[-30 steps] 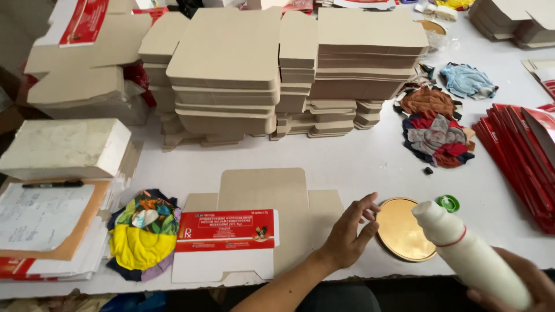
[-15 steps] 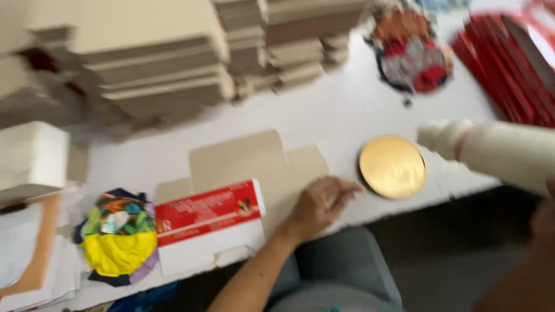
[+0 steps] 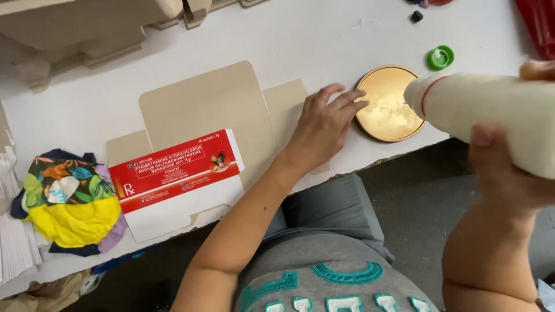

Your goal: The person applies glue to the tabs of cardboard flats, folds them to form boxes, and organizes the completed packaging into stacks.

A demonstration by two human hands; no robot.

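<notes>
Bottle (image 3: 491, 121) — white plastic, red band near its neck, tipped on its side with the open nozzle end over the right edge of the gold lid (image 3: 388, 104). My right hand (image 3: 514, 167) has it: grip closed around the body, thumb across the near side, one fingertip showing over the top. Nozzle sits just above the lid; I can't tell if it touches.

Gold lid is a round shallow disc lying flat near the counter (image 3: 324, 40) front edge, with a pale smear in its middle. My left hand (image 3: 324, 127) lies flat just left of it, fingers spread and not gripping anything — fingertips reach the lid's rim, palm rests on the side flap of the flat carton blank (image 3: 214, 110).

Carton blank is unfolded, plain brown inside face up, in the middle of the counter. Its front panel (image 3: 173, 170) is folded over towards me, showing red and white print, and overhangs the counter edge a little.

Further out: green screw cap (image 3: 440, 57) behind the lid, well apart from the bottle, open side up. Small dark bit (image 3: 416, 16) beyond that. Bundle of colourful cloth scraps (image 3: 69, 202) left of the carton, yellow piece in front. Stacks of folded brown cartons (image 3: 87, 29) along the back left. Red sheets (image 3: 540, 23) at the far right corner.
</notes>
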